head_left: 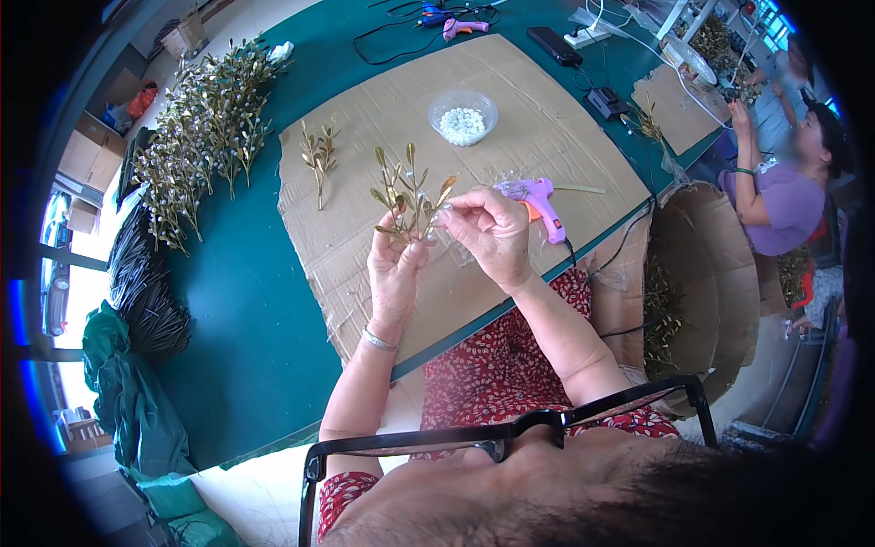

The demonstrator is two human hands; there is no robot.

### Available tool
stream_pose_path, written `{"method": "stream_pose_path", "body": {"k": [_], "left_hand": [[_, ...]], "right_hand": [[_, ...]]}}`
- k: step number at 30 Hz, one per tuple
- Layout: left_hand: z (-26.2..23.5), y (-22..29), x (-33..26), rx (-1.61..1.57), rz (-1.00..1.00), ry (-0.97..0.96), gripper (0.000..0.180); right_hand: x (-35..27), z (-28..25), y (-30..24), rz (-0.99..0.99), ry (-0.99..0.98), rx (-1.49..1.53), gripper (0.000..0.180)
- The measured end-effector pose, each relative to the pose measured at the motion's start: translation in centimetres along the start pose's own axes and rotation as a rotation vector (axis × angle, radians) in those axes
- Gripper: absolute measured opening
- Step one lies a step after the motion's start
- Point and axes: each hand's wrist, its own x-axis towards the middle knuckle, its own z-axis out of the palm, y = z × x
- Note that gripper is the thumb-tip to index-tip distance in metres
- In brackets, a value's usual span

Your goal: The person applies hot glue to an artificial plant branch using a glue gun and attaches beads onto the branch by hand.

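My left hand (pixel 395 269) pinches the stem of a gold-green artificial leaf sprig (pixel 407 187) and holds it upright above a cardboard sheet (pixel 365 283). At the sprig's right side, my right hand (pixel 492 235) has thumb and forefinger pressed together beside a leaf. A small whitish thing, maybe a bead, shows at those fingertips, too small to name surely. Just right of that hand a purple glue gun (pixel 542 205) lies on the cardboard, with wispy clear glue strands around its front. Beyond my hands stands a clear bowl (pixel 463 98) of white beads. Another sprig (pixel 319 157) lies to the left.
Many finished-looking sprigs with white beads (pixel 214 118) are heaped at the far left, above a bundle of dark stems (pixel 146 273). Cables and a black power adapter (pixel 606 103) lie at the right. A cardboard box (pixel 697 273) of sprigs stands beside me; a co-worker (pixel 775 182) sits beyond.
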Motion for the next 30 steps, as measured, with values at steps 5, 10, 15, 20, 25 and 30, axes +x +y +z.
{"method": "stream_pose_path", "body": {"k": [5, 10, 15, 20, 25, 30], "left_hand": [[-0.4, -0.3, 0.1, -0.013, 0.023, -0.032, 0.056], [-0.1, -0.2, 0.0, -0.057, 0.005, -0.031, 0.058], [-0.1, 0.0, 0.3, -0.006, 0.007, 0.016, 0.056], [-0.6, 1.1, 0.7, 0.046, 0.057, 0.105, 0.053], [-1.1, 1.5, 1.2, -0.118, 0.05, 0.05, 0.056], [-1.5, 1.4, 0.8, 0.028, 0.139, 0.09, 0.054]], "right_hand": [[0.2, -0.2, 0.1, -0.048, -0.054, -0.007, 0.013], [0.0, 0.2, -0.3, -0.024, 0.002, 0.011, 0.018], [0.2, -0.7, -1.6, 0.057, 0.029, 0.071, 0.029], [-0.6, -8.5, -0.4, 0.209, 0.111, -0.741, 0.036], [-2.1, -11.6, 0.7, 0.449, -0.097, -1.178, 0.036], [-1.3, -12.6, 2.1, 0.516, -0.151, -1.144, 0.031]]}}
